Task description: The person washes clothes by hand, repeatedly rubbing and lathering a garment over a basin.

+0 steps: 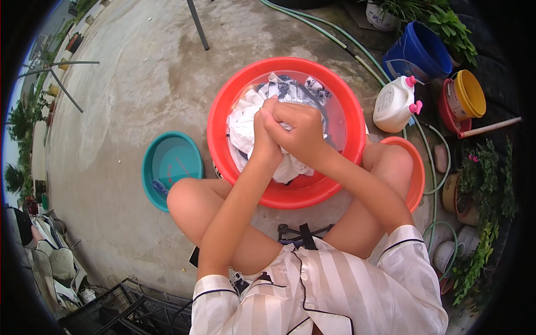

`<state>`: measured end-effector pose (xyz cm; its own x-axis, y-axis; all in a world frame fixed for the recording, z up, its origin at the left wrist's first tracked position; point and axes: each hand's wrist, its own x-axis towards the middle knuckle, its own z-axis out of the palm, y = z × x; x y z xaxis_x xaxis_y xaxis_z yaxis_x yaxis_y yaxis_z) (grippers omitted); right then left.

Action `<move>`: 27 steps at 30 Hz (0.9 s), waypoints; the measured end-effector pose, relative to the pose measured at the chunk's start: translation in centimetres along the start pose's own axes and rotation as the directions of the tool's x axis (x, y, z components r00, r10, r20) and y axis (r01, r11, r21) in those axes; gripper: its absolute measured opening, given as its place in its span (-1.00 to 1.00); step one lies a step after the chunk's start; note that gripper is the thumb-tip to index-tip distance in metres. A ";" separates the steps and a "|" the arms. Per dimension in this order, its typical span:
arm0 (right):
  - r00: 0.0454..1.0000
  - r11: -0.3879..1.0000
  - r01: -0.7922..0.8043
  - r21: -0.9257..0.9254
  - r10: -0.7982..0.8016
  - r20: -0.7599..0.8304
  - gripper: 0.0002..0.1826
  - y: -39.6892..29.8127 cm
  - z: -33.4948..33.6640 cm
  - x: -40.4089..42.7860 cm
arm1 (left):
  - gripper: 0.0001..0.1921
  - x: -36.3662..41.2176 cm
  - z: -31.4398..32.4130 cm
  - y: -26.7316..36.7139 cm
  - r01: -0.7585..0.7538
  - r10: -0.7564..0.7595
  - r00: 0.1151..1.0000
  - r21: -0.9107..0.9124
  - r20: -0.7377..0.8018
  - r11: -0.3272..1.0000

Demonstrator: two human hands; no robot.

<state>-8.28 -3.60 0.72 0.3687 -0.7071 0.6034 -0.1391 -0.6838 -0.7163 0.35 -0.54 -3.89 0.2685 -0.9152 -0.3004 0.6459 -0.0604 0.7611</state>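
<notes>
A large red plastic basin [217, 121] stands between the knees, holding water and a heap of wet clothes. White fabric [242, 125] lies at its left and near side, and a white-and-dark patterned cloth [284, 88] towards the far side. Above the heap, my left hand [266, 136] and my right hand [299, 127] are pressed together, fingers curled. My right hand lies against the upper part of my left. Whether any cloth is held between them is hidden by the hands themselves.
A teal basin [146, 167] of water is at left; an orange basin [416, 167] sits by the right knee. Farther right are a white detergent jug [391, 102], a blue bucket [395, 54], a yellow bucket [456, 94], potted plants and a green hose [362, 46]. Black crates [138, 310] stand lower left.
</notes>
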 end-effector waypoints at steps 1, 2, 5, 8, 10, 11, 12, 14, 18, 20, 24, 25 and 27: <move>0.993 0.993 0.114 0.002 -0.114 0.030 -0.73 -0.1 0.3 -0.3 | -0.76 0.2 -0.5 0.2 -0.016 0.024 0.994 -0.076 0.107 0.997; 0.983 0.983 0.180 -0.028 -0.179 0.028 -0.74 0.0 0.6 -0.4 | -0.78 0.2 -0.8 0.2 -0.308 0.247 0.951 0.489 0.187 0.816; 0.998 0.998 0.058 -0.032 -0.059 -0.022 -0.72 1.6 0.2 0.0 | -0.76 -1.2 3.4 0.7 0.055 -0.069 0.966 -0.059 -0.250 0.997; 0.981 0.983 -0.180 0.022 0.181 -0.066 -0.71 2.1 -1.2 2.0 | -0.64 -2.0 4.0 1.8 0.147 -0.150 0.988 -0.086 -0.034 0.985; 0.968 0.971 -0.228 0.066 0.234 -0.088 -0.70 2.4 -1.4 2.6 | -0.63 -2.3 4.4 2.4 0.158 -0.158 0.987 -0.067 0.001 0.985; 0.953 0.955 -0.274 0.113 0.286 -0.105 -0.70 2.4 -1.5 2.7 | -0.62 -2.4 4.5 2.5 0.167 -0.166 0.986 -0.050 0.032 0.985; 0.953 0.955 -0.274 0.115 0.285 -0.102 -0.70 2.3 -1.4 2.6 | -0.62 -2.4 4.4 2.5 0.165 -0.164 0.986 -0.050 0.029 0.985; 0.967 0.969 -0.248 0.020 0.249 -0.048 -0.71 1.7 -1.2 2.1 | -0.62 -2.4 4.0 2.4 0.123 -0.124 0.992 -0.013 -0.032 0.992; 1.000 1.000 -0.028 -0.012 0.028 -0.008 -0.76 0.2 -0.5 0.5 | -0.62 -1.7 2.9 1.9 0.056 -0.045 0.989 0.076 -0.141 0.996; 0.997 0.998 0.066 -0.016 -0.065 0.048 -0.76 -0.9 0.3 -0.1 | -0.73 -0.1 0.3 0.9 0.016 -0.008 0.997 0.094 -0.083 0.995; 0.997 0.997 0.072 -0.037 -0.071 0.026 -0.77 0.1 0.0 0.4 | -0.76 -1.7 3.7 2.0 0.011 -0.002 0.986 0.054 -0.169 0.998; 0.999 1.000 -0.001 -0.007 0.000 -0.034 -0.76 0.5 -0.2 0.8 | -0.75 -2.1 4.5 2.3 0.014 -0.006 0.969 0.027 -0.247 1.000; 0.994 0.995 -0.099 -0.002 0.099 -0.042 -0.75 1.4 -1.1 1.7 | -0.63 -1.9 3.8 2.2 0.051 -0.039 0.991 0.099 -0.125 0.994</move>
<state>-8.83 -5.97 1.13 0.3137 -0.7784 0.5437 -0.1770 -0.6105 -0.7720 -1.45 -0.45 0.49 0.3303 -0.8553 -0.3992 0.5845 -0.1467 0.7980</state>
